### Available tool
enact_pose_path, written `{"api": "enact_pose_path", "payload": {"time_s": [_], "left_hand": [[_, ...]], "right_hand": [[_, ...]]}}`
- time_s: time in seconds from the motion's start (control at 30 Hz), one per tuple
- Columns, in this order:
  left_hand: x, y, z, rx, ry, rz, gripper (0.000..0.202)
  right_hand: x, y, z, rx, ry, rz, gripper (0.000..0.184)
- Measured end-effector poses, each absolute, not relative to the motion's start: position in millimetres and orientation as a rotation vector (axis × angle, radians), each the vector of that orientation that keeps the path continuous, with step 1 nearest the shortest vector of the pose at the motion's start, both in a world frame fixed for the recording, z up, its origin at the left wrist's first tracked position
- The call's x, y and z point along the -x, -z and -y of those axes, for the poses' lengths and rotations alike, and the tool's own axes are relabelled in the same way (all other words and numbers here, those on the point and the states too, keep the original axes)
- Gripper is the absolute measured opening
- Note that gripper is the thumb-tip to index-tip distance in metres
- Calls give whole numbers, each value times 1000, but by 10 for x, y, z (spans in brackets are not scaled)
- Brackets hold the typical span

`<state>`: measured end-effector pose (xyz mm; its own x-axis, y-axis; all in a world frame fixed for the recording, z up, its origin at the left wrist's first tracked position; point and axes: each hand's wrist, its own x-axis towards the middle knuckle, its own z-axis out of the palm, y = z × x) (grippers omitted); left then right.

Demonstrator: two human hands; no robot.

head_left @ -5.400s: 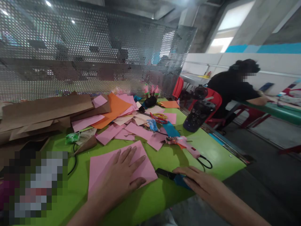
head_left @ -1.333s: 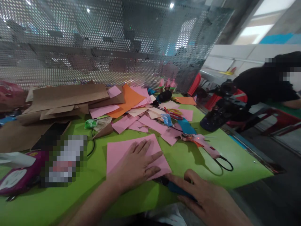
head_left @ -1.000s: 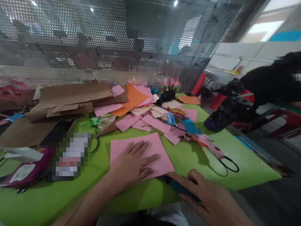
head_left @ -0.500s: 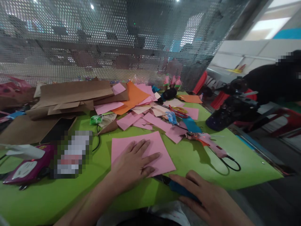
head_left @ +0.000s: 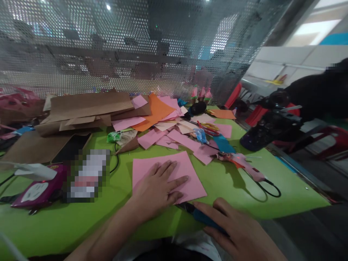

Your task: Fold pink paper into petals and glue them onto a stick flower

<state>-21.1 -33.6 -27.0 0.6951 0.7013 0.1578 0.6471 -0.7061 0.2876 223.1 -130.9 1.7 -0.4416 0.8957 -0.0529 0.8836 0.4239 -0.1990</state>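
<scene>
A pink sheet of paper (head_left: 190,181) lies on the green tabletop in front of me. My left hand (head_left: 163,185) rests flat on it with the fingers spread, pressing it down. Close by on the right, my right hand (head_left: 225,221) is wrapped round a blue-handled utility knife (head_left: 205,218). Its dark front end points left and meets the sheet's near edge, beside my left thumb. The very tip is hard to make out there.
Behind the sheet lie pink paper scraps (head_left: 152,137), an orange sheet (head_left: 153,110), scissors (head_left: 208,127) and brown cardboard (head_left: 89,107). A pink glue gun (head_left: 244,165) stands right. Left are a phone (head_left: 89,174) and a purple case (head_left: 40,190). A person in black (head_left: 312,94) is far right.
The utility knife and my right hand have shifted slightly left along the sheet's near edge. My left hand stays pressed on the paper. The whole view has shifted a little.
</scene>
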Motion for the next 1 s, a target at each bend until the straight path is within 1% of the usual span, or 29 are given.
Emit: {"api": "enact_pose_path", "payload": {"time_s": [0.1,0.27,0.4,0.57,0.7,0.87,1.0], "left_hand": [[212,262,337,-2688,-380,-1078,49],[221,285,348,-2678,-425,-1084,48],[200,297,345,-2672,-440,-1090,48],[284,157,306,-2683,-355,-1021,50],[486,80,300,-2739,-321,-1020,47],[593,187,333,-2739,-322,-1071,51],[574,244,345,-2735,-371,-1096,49]], "right_hand": [[-2161,-27,1294,1629,-292,2639,51],[-2117,-38,1300,1627,-316,2641,49],[-2034,-37,1322,1632,-357,2611,53],[-1932,-32,1320,1594,-319,2605,54],[-1954,-19,1309,1566,-289,2576,55],[-2010,24,1297,1581,-339,2557,54],[-1963,19,1294,1583,-388,2544,52]]}}
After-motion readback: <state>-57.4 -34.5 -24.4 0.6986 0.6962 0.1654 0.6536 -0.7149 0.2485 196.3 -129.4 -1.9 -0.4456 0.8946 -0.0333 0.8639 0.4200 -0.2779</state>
